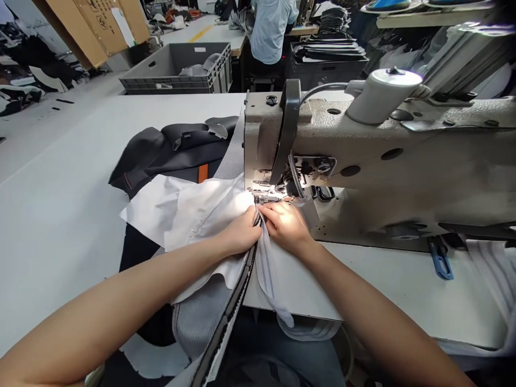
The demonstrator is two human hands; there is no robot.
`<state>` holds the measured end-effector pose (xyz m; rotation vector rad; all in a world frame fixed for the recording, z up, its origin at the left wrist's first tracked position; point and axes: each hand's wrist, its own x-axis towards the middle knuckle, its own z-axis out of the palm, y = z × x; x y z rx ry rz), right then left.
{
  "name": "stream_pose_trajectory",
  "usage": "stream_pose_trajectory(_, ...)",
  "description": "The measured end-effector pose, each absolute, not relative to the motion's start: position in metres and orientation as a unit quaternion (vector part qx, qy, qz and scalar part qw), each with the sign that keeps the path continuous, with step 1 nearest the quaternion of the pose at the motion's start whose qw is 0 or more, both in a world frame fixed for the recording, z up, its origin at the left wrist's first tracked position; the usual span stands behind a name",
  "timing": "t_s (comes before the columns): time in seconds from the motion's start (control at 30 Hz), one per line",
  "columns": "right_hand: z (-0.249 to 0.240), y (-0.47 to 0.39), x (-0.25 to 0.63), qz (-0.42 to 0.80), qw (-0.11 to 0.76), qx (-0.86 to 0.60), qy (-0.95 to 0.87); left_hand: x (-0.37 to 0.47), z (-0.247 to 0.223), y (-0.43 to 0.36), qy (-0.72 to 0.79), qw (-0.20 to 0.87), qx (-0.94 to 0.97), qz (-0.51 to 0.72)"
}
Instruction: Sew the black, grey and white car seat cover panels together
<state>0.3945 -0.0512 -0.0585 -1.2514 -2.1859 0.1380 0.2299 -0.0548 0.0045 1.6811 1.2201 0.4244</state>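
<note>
Just before the lit needle area of a sewing machine (pixel 314 134), my two hands work close together. My left hand (pixel 244 231) is closed on the dark-edged seam of a layered fabric piece (pixel 205 306), with white lining (pixel 193 209) spread beneath that arm. Thumb and fingers of my right hand (pixel 288 223) pinch a white striped tape (pixel 268 263) along the seam; its loose end hangs over the table's front edge. Black fabric with an orange tab (pixel 202 173) lies bunched to the left of the machine head. The fingertips nearest the presser foot are partly hidden by glare.
A blue-handled cutter (pixel 441 260) lies on the table at right. White thread stands as a cone (pixel 382 94) atop the machine. Behind the table are a grey crate (pixel 173 83), a cardboard box (pixel 99 27) and a seated person in a light blue shirt (pixel 270 32).
</note>
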Motion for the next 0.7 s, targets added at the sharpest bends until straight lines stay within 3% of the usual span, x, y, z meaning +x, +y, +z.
stream_pose_trajectory(0.13, -0.058, -0.053, 0.398, 0.12, 0.347, -0.497, -0.786, 0.23, 0.017, -0.053, 0.549, 0.442, 0.704, 0.079)
stream_pose_trajectory(0.27, -0.052, -0.047, 0.396, 0.193, 0.307, -0.559, -0.746, 0.229, 0.026, -0.051, 0.486, 0.237, 0.841, 0.023)
stream_pose_trajectory(0.47, -0.05, -0.042, 0.391, 0.152, 0.275, -0.567, -0.761, 0.226, 0.015, -0.052, 0.446, 0.003, 0.894, -0.038)
stream_pose_trajectory(0.57, -0.05, -0.046, 0.389, 0.126, 0.28, -0.566, -0.765, 0.223, 0.01, -0.056, 0.451, -0.048, 0.891, -0.01)
stream_pose_trajectory(0.7, -0.049, -0.047, 0.387, 0.107, 0.286, -0.558, -0.772, 0.221, 0.012, -0.057, 0.462, -0.034, 0.886, -0.019)
